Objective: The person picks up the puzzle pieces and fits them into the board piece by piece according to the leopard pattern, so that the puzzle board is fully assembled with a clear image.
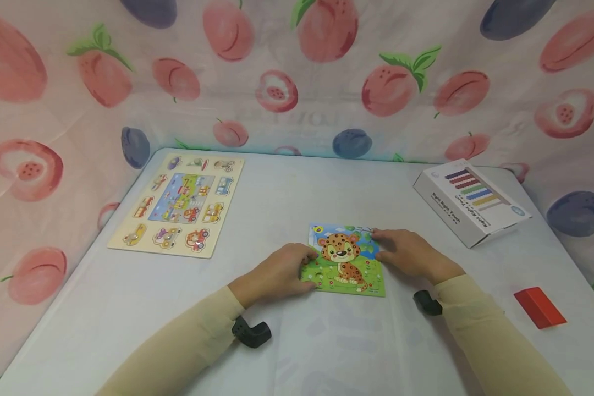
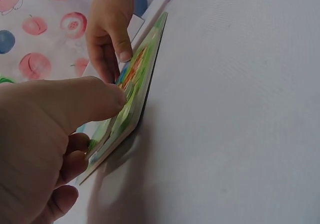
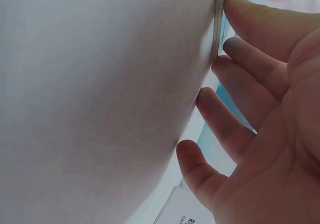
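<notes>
A square jigsaw puzzle with a spotted leopard cub on grass lies on the table between both hands. At its left side, my left hand pinches a green puzzle piece with thumb on top and fingers curled at the edge. That piece sits slightly raised and shifted from the board beneath. My right hand touches the puzzle's right side; thumb and fingertips rest along its edge, fairly straight, in the right wrist view. The fingers hide parts of both side edges.
A wooden vehicle puzzle board lies at the back left. To the back right stands a white box picturing coloured bars. A red block lies at the right, near the right forearm. Fruit-patterned cloth hangs behind the table.
</notes>
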A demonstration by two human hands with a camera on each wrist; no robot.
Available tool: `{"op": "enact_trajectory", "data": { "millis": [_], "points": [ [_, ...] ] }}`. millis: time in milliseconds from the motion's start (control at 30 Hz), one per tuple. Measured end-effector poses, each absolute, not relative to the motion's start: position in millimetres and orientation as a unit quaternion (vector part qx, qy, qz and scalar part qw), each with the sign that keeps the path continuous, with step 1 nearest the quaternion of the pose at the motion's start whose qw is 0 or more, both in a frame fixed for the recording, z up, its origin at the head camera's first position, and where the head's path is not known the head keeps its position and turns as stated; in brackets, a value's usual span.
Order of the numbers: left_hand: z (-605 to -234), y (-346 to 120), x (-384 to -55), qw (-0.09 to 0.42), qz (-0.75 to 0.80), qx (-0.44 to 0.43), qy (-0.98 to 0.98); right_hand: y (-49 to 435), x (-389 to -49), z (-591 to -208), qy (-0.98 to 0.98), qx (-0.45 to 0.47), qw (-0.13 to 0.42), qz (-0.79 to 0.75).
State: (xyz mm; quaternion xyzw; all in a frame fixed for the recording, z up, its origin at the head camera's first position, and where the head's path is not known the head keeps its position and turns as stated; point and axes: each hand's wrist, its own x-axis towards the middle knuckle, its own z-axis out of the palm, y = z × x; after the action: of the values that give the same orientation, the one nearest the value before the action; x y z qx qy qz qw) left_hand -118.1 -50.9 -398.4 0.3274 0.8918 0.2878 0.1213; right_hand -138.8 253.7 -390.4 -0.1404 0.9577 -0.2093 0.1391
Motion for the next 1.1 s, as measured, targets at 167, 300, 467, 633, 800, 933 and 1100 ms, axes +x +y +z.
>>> {"op": "enact_trajectory", "data": {
  "millis": [167, 300, 467, 633, 800, 933, 1100],
  "points": [
    [-398.5, -46.1, -118.3, 0.105, 0.287, 0.347, 0.887, 254.1, -138.5, -390.4, 0.957, -0.143, 0.137, -0.211],
    [-398.1, -43.9, -117.7, 0.101, 0.282, 0.353, 0.887, 254.2, -138.1, -390.2, 0.956, -0.146, 0.136, -0.215],
    [-399.2, -41.1, -117.8, 0.106, 0.275, 0.351, 0.889, 254.0, -137.9, -390.2, 0.956, -0.146, 0.137, -0.212],
    [-401.3, -38.0, -118.5, 0.108, 0.265, 0.348, 0.893, 253.5, -138.1, -389.8, 0.957, -0.147, 0.136, -0.210],
    [-403.0, -35.9, -118.8, 0.095, 0.245, 0.349, 0.900, 253.3, -137.7, -389.4, 0.957, -0.144, 0.137, -0.212],
    [-403.5, -34.6, -118.7, 0.087, 0.242, 0.347, 0.902, 253.4, -137.2, -389.4, 0.956, -0.148, 0.136, -0.212],
    [-404.1, -33.7, -118.8, 0.082, 0.243, 0.342, 0.904, 253.6, -137.4, -389.9, 0.956, -0.148, 0.135, -0.212]
  ]
}}
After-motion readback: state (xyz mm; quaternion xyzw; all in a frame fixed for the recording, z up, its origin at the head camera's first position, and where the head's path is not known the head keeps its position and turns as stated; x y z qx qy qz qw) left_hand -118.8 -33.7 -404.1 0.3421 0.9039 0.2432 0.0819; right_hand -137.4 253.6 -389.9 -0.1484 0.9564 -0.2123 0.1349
